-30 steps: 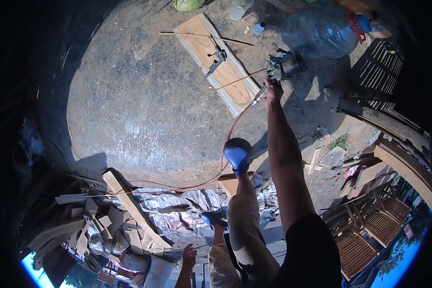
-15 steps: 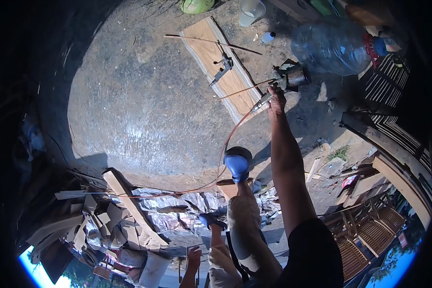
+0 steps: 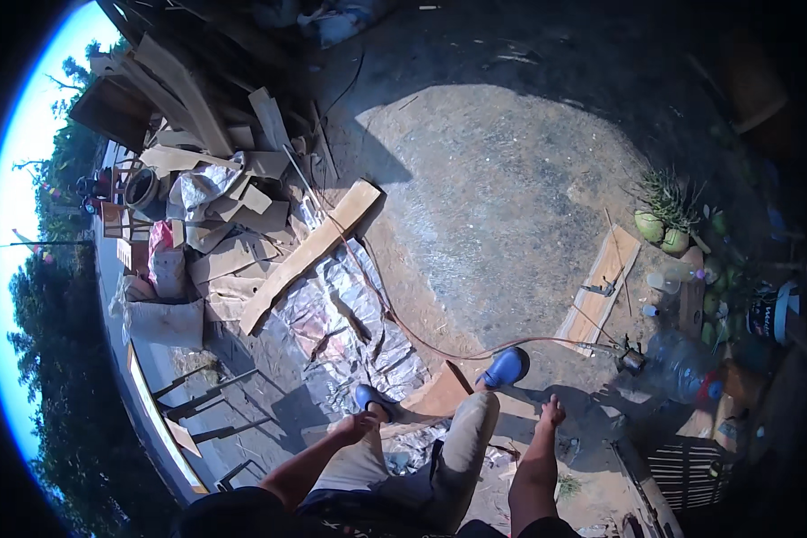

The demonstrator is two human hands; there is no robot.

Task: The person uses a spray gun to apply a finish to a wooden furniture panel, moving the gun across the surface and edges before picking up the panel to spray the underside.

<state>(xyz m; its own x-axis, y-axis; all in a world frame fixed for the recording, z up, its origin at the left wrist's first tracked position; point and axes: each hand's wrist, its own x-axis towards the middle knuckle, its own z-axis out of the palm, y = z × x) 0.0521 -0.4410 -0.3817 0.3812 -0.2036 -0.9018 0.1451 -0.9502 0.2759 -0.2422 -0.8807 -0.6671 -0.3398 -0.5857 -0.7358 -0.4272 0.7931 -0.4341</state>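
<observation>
My right hand (image 3: 553, 412) hangs empty over the ground at the lower right, its fingers loosely apart. Beyond it lies a spray gun with a dark cup (image 3: 632, 357), still joined to a reddish air hose (image 3: 520, 341). My left hand (image 3: 357, 427) is by my left knee and holds nothing that shows; its fingers look relaxed and a little apart. A pale wooden plank with wavy edges (image 3: 610, 269) rests on the ground at the right. On the plank is a blow gun (image 3: 608, 288), and thin wood strips (image 3: 594, 323) lie across and beside it.
A large clear water bottle (image 3: 675, 366) lies beside the spray gun. Green coconuts (image 3: 662, 231) sit behind the plank. A long board (image 3: 309, 255) crosses crumpled silver sheeting (image 3: 341, 327) at the left, near piled cardboard (image 3: 233, 260). The hose curves past my blue shoes (image 3: 507, 367).
My right hand has let go of the spray gun and drawn back toward me; the gun stays on the ground. The view has swung left, bringing my left hand and the scrap pile further in.
</observation>
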